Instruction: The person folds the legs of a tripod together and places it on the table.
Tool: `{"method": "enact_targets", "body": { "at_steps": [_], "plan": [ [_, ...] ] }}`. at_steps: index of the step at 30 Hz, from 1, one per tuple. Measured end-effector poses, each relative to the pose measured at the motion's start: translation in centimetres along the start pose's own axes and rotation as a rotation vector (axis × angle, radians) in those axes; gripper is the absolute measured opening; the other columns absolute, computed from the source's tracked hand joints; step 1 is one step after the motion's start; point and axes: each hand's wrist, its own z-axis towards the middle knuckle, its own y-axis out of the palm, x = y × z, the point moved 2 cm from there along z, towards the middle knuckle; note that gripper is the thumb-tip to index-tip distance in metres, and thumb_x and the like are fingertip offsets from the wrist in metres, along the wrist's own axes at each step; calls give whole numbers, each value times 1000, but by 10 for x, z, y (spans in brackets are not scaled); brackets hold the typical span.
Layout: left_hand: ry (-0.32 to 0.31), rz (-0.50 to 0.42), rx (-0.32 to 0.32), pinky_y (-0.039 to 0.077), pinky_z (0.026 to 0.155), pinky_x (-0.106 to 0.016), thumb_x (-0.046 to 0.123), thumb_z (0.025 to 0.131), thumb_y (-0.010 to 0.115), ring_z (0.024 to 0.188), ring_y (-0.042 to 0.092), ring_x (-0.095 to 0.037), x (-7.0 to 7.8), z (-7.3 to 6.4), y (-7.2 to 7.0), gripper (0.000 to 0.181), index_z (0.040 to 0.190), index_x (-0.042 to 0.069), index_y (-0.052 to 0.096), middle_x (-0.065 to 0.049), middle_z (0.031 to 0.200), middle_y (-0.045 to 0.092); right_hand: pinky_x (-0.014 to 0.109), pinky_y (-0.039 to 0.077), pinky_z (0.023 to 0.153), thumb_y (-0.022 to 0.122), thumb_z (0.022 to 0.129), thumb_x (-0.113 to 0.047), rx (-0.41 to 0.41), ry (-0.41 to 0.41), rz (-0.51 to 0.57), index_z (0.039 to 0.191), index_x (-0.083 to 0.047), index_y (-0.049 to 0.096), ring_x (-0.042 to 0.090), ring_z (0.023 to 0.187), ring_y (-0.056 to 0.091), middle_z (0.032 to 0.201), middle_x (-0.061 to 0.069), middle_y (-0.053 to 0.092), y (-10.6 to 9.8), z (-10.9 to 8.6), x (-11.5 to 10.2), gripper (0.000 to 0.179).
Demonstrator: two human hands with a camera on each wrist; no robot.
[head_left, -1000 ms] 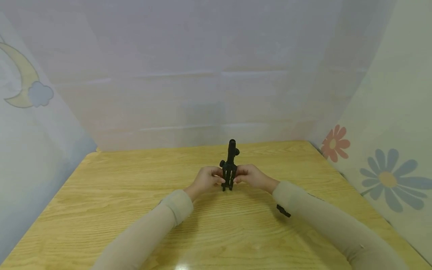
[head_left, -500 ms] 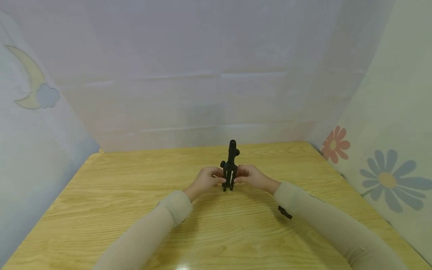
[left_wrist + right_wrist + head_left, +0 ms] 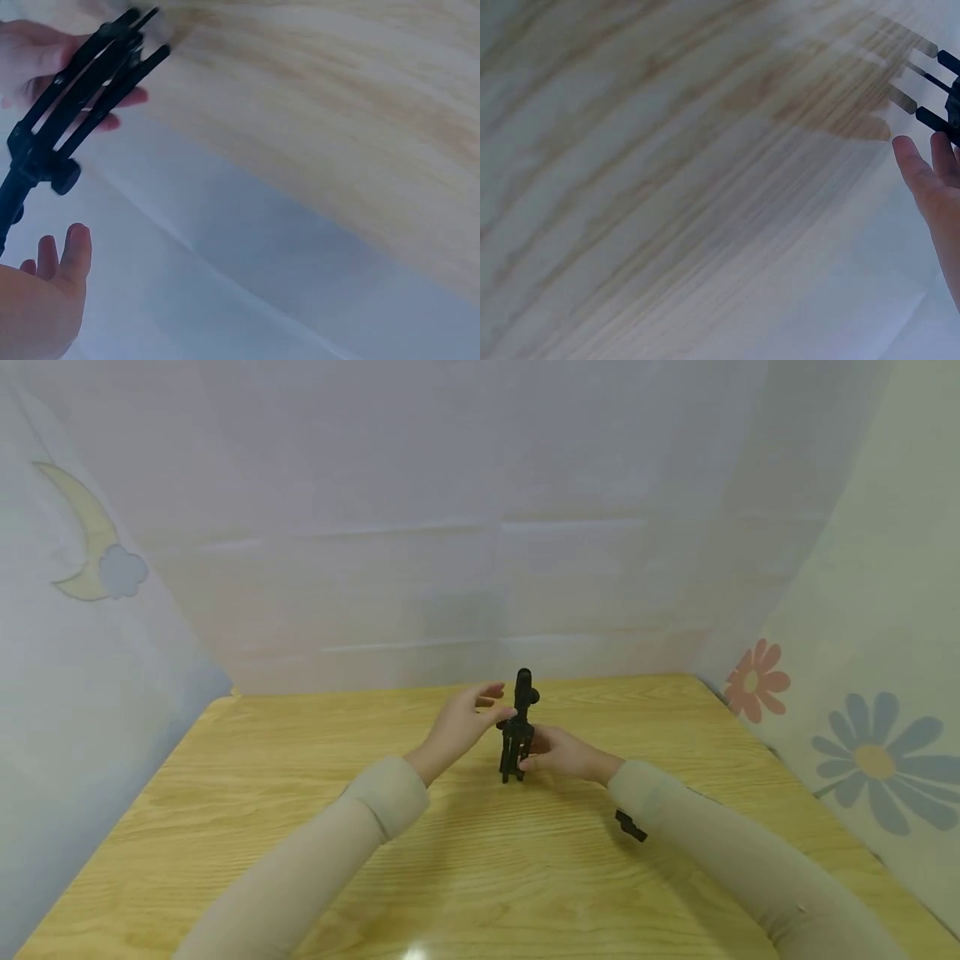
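Observation:
A small black tripod (image 3: 522, 689) stands upright near the back of the table, its legs folded close together. My right hand (image 3: 566, 755) grips the legs from the right, thumb in front and fingers behind; the left wrist view also shows this right hand (image 3: 30, 56) around the tripod (image 3: 31, 161). Raised at the upper part is my left hand (image 3: 461, 720), fingers spread and thumb overlapping the tripod's neck in the head view. From its own wrist camera, the left hand (image 3: 41, 307) has extended fingers beside the shaft. Side knobs project from the tripod.
The wooden table (image 3: 285, 777) runs back to a pale wall sheet (image 3: 420, 593). Printed walls with a moon and flowers flank it on both sides. A black piece (image 3: 630, 825) shows under the right sleeve.
My left hand has let go of the tripod's legs and risen to its upper part, fingers opening. The right hand stays on the legs, and the tripod keeps its place on the table.

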Motion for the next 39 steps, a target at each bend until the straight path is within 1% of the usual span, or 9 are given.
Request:
{"method": "enact_targets", "body": {
  "at_steps": [3, 6, 10, 12, 17, 20, 29, 34, 39],
  "plan": [
    [34, -8, -20, 49, 94, -42, 26, 94, 67, 121, 55, -26, 12, 8, 2, 53, 142, 11, 50, -8, 131, 59, 54, 36, 106, 67, 93, -11, 20, -1, 1, 144, 9, 35, 42, 129, 44, 139, 27, 48, -1, 1, 2, 64],
    [43, -13, -27, 50, 93, -40, 22, 94, 67, 119, 57, -26, 20, 12, 5, 52, 141, 10, 51, -9, 125, 63, 55, 35, 106, 69, 92, -11, 41, -11, -6, 142, 8, 39, 42, 129, 45, 138, 26, 49, -1, 2, 4, 61],
    [41, -28, -28, 52, 90, -38, 20, 93, 68, 115, 59, -23, 27, 15, 7, 48, 137, 7, 55, -8, 117, 66, 57, 36, 104, 71, 90, -11, 69, -37, -43, 139, 8, 45, 42, 125, 48, 135, 24, 52, 0, 0, 4, 58],
    [38, -67, -25, 51, 90, -38, 17, 92, 68, 111, 61, -23, 28, 16, 7, 42, 132, 5, 59, -8, 114, 68, 58, 38, 102, 71, 90, -11, 83, -42, -67, 137, 7, 48, 42, 123, 50, 133, 24, 54, 0, -2, 3, 55],
    [43, -149, 11, 50, 92, -39, 9, 89, 71, 101, 66, -23, 23, 16, 3, 25, 113, 1, 67, -10, 104, 71, 60, 40, 99, 72, 89, -12, 109, -30, -126, 134, 4, 53, 39, 120, 53, 129, 21, 58, -1, -10, -1, 51],
    [33, -158, 24, 51, 89, -39, 8, 88, 72, 100, 66, -23, 21, 14, -1, 22, 108, 1, 68, -10, 101, 71, 60, 40, 99, 72, 89, -11, 107, -37, -144, 134, 4, 53, 37, 117, 56, 125, 20, 61, -2, -14, -3, 50],
    [-17, -215, 34, 55, 79, -33, 6, 88, 72, 93, 66, -22, 18, 8, -10, 20, 106, -1, 68, -11, 101, 69, 63, 39, 97, 73, 88, -12, 110, -85, -241, 130, 6, 56, 33, 108, 61, 117, 16, 65, -5, -20, -13, 49],
    [-10, -235, 26, 55, 76, -32, 5, 88, 72, 91, 67, -27, 12, 4, -13, 17, 102, -2, 66, -13, 98, 70, 63, 41, 95, 75, 88, -18, 126, -41, -310, 131, 4, 56, 30, 106, 60, 115, 12, 66, -8, -24, -17, 51],
    [-40, -257, 20, 56, 77, -33, 4, 88, 71, 88, 67, -26, 3, -1, -20, 18, 104, -3, 65, -13, 95, 70, 63, 40, 95, 74, 88, -19, 153, 5, -336, 133, 4, 53, 32, 109, 56, 117, 13, 63, -11, -29, -20, 55]
  ]
}}
